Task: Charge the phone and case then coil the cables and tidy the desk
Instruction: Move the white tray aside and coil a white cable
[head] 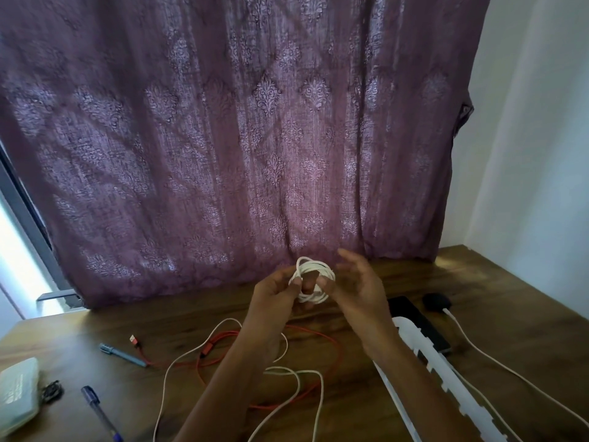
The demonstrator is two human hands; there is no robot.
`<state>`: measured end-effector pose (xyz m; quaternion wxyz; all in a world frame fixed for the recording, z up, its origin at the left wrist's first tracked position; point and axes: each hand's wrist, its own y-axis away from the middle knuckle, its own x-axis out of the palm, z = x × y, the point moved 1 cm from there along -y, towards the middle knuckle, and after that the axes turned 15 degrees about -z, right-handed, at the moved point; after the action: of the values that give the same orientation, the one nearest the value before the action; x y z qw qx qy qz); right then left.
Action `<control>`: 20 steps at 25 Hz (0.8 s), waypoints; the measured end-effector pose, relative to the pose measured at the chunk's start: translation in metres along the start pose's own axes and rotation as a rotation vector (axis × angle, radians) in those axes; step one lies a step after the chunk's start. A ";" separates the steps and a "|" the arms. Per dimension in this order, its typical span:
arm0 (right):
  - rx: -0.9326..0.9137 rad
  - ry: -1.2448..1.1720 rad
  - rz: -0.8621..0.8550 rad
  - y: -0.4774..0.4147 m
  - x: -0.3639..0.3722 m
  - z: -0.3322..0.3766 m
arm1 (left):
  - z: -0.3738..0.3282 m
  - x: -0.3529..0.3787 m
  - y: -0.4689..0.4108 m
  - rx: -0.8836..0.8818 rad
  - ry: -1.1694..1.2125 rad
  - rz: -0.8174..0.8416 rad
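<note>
A person's left hand point(280, 293) holds a small coil of white charging cable point(314, 279) above a dark wooden surface point(497, 317), in front of a purple patterned curtain point(242, 138). The left grip is clamped on the coil, with fingers hooked through its middle. The right hand point(358, 288) rests against the coil's right side, its grip apart, fingers loosely spread and blurred. The rest of the same white cable point(173, 365) trails in loose loops on the surface below, lying across an uncoiled orange cable point(334, 346).

The coiling step appears to be under way, with a good length of white cable left to wind. The next move likely calls for the right hand to gather the slack and lay it round the coil without snagging the orange cable beneath.

A black phone point(417, 323) lies flat to the right beside a long white power strip point(430, 371), with a black plug adapter point(436, 302) just beyond. Two pens point(122, 355) and a pale rectangular case point(17, 393) sit at the left edge.

No brand, label or writing can be read; faint marks on the pale case are too blurred.
</note>
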<state>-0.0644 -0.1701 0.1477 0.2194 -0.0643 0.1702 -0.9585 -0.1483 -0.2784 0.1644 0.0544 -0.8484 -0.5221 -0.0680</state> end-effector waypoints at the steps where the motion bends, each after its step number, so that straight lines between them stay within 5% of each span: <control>1: -0.214 0.079 -0.053 0.001 -0.003 -0.002 | -0.001 0.001 0.000 0.009 0.007 -0.016; 5: -0.627 0.247 0.046 0.005 -0.003 -0.014 | -0.006 0.001 -0.001 0.046 0.020 -0.043; 11: -0.759 0.266 -0.066 0.002 -0.001 -0.011 | -0.005 0.003 0.001 0.053 0.010 -0.061; 20: -0.364 -0.202 -0.157 0.018 -0.001 0.001 | 0.003 0.006 -0.004 0.089 -0.037 -0.301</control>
<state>-0.0557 -0.1853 0.1420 0.1449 -0.2116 0.3120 -0.9148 -0.1495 -0.2711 0.1627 0.0718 -0.7585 -0.6467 -0.0366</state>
